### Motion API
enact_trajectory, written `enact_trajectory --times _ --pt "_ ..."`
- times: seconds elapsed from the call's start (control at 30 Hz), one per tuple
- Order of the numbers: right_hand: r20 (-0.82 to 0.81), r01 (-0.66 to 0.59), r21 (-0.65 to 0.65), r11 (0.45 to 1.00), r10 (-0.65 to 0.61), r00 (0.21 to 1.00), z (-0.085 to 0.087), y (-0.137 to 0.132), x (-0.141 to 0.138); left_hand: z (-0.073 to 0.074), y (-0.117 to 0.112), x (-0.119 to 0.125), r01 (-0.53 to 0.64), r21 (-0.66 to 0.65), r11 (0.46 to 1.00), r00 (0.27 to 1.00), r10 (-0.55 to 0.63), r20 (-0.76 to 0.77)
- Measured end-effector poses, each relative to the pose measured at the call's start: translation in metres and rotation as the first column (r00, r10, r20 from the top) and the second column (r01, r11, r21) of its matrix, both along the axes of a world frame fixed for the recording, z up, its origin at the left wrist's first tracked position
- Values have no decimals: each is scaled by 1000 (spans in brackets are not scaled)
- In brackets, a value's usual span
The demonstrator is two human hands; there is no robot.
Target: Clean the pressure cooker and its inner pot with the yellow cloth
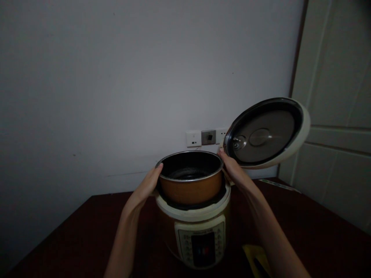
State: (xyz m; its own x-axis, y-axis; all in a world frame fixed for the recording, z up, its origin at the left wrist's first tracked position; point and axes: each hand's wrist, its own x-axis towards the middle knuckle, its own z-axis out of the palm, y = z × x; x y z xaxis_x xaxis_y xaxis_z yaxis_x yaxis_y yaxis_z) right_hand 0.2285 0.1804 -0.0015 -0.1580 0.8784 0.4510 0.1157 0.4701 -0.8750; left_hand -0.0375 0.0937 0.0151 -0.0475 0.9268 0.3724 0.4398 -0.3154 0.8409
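Observation:
A cream rice cooker [197, 235] with a front control panel stands on a dark red table [72, 239]. Its hinged lid [265, 133] is swung open to the right, the metal underside facing me. A copper-coloured inner pot [189, 183] with a dark inside sits partly raised out of the cooker. My left hand [147, 185] grips the pot's left rim, thumb over the edge. My right hand [233, 168] grips the right rim. Both hands are closed on the pot.
A grey wall stands behind, with white sockets and a grey switch plate [208, 137] just above the cooker. A pale panelled door [339, 116] is at the right. A yellow object [256, 258] lies on the table near my right forearm.

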Motion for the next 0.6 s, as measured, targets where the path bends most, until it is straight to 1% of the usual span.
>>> enact_trajectory --times 0.07,0.17,0.23,0.43,0.5,0.6 --pt "6 13 9 1000 -13 1000 1 -2 -1 0 -1 -1 -20 -14 1000 999 20 -27" --pt "21 56 40 998 -57 998 0 -3 -2 0 -4 -3 -84 -52 995 995 81 -54" --pt "62 77 50 996 -80 995 -1 -1 -2 0 -7 -4 -100 -87 991 993 94 -74" --pt "243 131 -10 991 -124 962 -3 5 2 2 -11 -6 -71 -123 990 990 54 -133" --pt "273 155 -16 988 -145 951 -5 7 3 2 -11 -5 -60 -131 989 989 42 -142" --pt "293 151 -4 989 -143 945 -9 9 4 2 -12 -4 -49 -133 990 987 28 -156"
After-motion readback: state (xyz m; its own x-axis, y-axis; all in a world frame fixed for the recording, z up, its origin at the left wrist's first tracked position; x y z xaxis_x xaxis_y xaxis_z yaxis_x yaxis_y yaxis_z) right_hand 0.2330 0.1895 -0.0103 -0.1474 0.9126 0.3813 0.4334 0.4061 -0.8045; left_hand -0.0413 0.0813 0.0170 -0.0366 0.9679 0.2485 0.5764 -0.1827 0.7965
